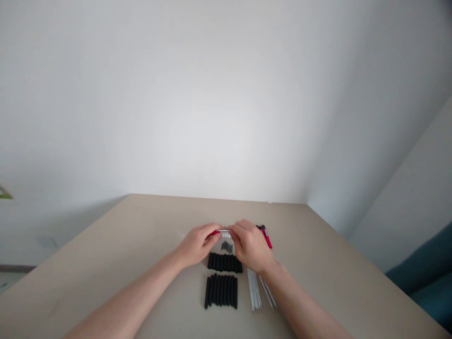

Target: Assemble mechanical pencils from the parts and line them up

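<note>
Both hands meet over the middle of a beige table (141, 245). My left hand (196, 245) is closed on the red end of a pen (213, 232). My right hand (250, 245) pinches the pen's pale middle part (225, 233) from the other side. Beyond my right hand lies another red pen with a black clip (265, 234). Beneath the hands sit a small heap of tiny dark parts (226, 246) and two rows of black pen barrels, the far row (224, 262) and the near row (221, 291). Several thin white refills (254, 294) lie right of the near row.
A white wall rises behind the table, which stands in a corner. A dark teal seat (431, 282) is at the lower right. The floor and a skirting board (14, 268) show at the far left.
</note>
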`<state>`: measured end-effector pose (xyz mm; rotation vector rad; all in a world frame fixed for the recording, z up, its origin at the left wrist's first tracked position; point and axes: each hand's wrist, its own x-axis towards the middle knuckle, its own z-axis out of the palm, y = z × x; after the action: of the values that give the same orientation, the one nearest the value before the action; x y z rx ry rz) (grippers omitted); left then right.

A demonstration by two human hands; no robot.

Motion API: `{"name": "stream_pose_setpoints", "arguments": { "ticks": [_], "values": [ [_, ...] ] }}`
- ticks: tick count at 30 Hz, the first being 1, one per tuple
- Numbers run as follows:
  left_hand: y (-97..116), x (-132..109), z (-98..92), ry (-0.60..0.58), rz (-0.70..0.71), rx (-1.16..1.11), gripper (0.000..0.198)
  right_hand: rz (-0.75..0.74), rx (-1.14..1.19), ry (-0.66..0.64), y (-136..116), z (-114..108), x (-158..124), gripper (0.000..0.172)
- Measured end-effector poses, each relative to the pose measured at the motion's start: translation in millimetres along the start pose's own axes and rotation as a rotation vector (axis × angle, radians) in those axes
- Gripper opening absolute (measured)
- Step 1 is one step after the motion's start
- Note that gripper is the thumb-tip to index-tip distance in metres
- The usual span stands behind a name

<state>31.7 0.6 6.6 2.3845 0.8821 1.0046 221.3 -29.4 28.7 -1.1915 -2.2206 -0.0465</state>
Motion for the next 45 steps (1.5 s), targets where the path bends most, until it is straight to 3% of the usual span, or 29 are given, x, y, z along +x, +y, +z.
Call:
{"name": "stream_pose_setpoints", "arguments": {
  "ticks": [9,17,25,32,45],
  "values": [
    [-1,0,-1.1,-0.026,0.034,0.122,0.023,-0.028,-0.058,-0.05,-2,2,1,0.017],
    [-7,2,-4.8,0.061,-0.061,0.179,0.026,0.201,-0.072,0.077,12,-2,-1,0.008],
    [-6,0,-2.0,-0.066,0.03,0.213,0.019,0.025,-0.019,0.024,8,4,-2,0.012],
    [-5,1,-2.5,-0.049,0.029,0.228,0.022,0.049,0.06,0.092,9,4,-4,0.01],
    [-8,1,-2.3,-0.05,0.046,0.162,0.015,0.046,0.055,0.052,6,4,-4,0.023]
  ]
}}
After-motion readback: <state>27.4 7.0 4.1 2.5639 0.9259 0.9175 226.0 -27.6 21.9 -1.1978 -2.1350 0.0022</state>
